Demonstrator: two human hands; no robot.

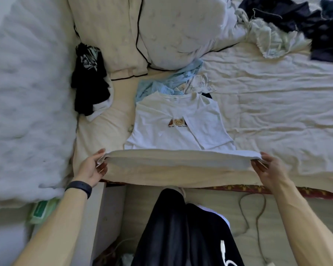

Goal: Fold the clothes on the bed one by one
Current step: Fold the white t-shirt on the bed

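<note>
On the bed (pixel 277 112) our T-shirt (pixel 161 131) lies front up near the close edge, both sides folded in, its hem raised and stretched taut. Left of it sit black clothes (pixel 88 83), a blue garment (pixel 161 83) just beyond its collar. Our left hand (pixel 93 167) and right hand (pixel 267 167) each pinch a hem corner.

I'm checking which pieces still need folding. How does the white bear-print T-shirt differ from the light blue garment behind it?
The white bear-print T-shirt lies flat, its sides folded in; the light blue garment lies crumpled. The left hand and right hand grip the T-shirt's hem; nothing holds the light blue garment. Both rest on the bed, touching at the T-shirt's collar.
</note>
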